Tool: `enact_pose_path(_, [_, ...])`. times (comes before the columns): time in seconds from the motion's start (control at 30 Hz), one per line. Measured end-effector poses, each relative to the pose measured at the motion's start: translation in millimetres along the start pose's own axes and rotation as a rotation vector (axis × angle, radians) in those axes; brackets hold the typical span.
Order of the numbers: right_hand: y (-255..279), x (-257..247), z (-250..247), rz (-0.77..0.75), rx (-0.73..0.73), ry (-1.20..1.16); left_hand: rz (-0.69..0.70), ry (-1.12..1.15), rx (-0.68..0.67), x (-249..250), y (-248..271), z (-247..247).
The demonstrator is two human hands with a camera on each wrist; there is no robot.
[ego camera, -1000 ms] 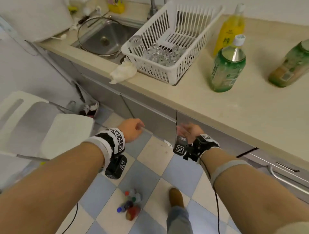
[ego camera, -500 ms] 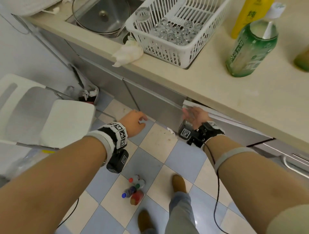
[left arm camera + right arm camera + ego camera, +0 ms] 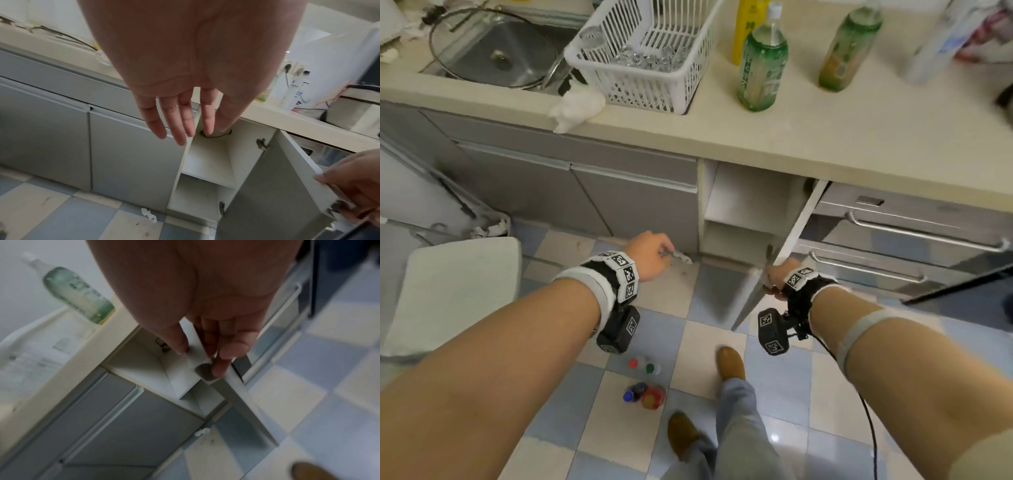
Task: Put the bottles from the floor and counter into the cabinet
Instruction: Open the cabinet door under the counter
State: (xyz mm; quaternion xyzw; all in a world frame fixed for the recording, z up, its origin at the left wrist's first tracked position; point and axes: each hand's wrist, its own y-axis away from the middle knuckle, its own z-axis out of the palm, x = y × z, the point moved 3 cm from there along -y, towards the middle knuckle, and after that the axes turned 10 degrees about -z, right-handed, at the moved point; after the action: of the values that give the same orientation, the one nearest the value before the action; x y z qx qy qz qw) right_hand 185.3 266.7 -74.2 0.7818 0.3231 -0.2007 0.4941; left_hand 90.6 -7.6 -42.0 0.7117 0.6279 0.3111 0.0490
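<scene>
Several small bottles [image 3: 643,383] stand clustered on the tiled floor by my feet. On the counter stand a green bottle [image 3: 762,65], a yellow bottle [image 3: 748,27] behind it, a green-orange bottle [image 3: 849,51] and a clear bottle [image 3: 935,44]. The narrow cabinet [image 3: 746,205] under the counter is open, white inside, with one bare shelf [image 3: 207,162]. My right hand [image 3: 777,274] pinches the top outer corner of the cabinet door [image 3: 739,291], thumb inside and fingers [image 3: 222,363] outside. My left hand [image 3: 654,250] hangs open and holds nothing, before the grey doors left of the opening.
A white basket [image 3: 654,58] of glasses, a sink with a glass lid [image 3: 493,51] and a crumpled cloth [image 3: 575,106] lie on the counter's left. Drawers with bar handles [image 3: 911,233] are right of the open door. A white chair [image 3: 455,291] stands left.
My right hand has pulled the cabinet door from nearly closed to wide open, showing the shelf inside. The left hand has barely moved. The view has shifted back and down.
</scene>
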Motion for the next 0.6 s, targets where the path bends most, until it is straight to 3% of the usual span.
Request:
enact_pose_path(0.1, [17.7, 26.8, -24.2, -0.011, 0.176, 0.288, 0.039, 0.000, -0.051, 11.9, 9.6, 19.4])
enact_pose_path(0.2, [31.3, 45.4, -36.9, 0.109, 0.314, 0.446, 0.062, -0.020, -0.089, 19.6, 15.1, 39.7])
enact_pose_path(0.4, [42.7, 66.5, -63.4, 0.117, 0.327, 0.596, 0.083, -0.037, -0.142, 32.1, 24.0, 70.1])
enact_pose_path(0.5, [45.6, 51.5, -59.5, -0.019, 0.363, 0.754, 0.074, 0.003, -0.140, 33.0, 27.4, 74.3])
enact_pose_path(0.6, [44.1, 15.6, -31.0, -0.323, 0.317, 0.896, 0.034, 0.058, -0.099, 20.7, 34.4, 70.0])
